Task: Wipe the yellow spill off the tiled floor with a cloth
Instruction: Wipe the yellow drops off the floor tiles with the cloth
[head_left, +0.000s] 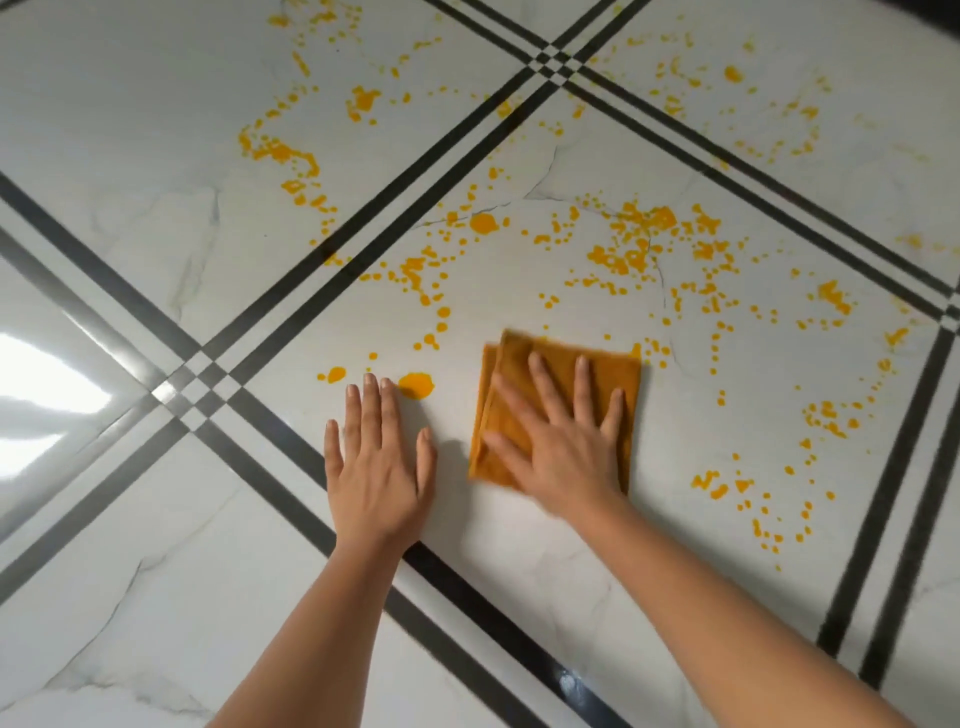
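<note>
A folded ochre cloth (608, 366) lies flat on the white tiled floor (519, 530). My right hand (558, 441) presses on it with fingers spread and straight; the hand looks motion-blurred. My left hand (376, 457) rests flat on the bare tile to the left of the cloth, fingers straight. Yellow spill (631, 241) is scattered as drops and blotches over the tiles beyond and to the right of the cloth. One larger yellow drop (415, 385) sits just past my left fingertips.
Black double stripes (291, 415) cross the floor diagonally between the glossy marble-look tiles. More yellow splatter (280, 150) covers the far left tile and the far right tile (737, 73). A bright window glare (47, 384) shines at the left.
</note>
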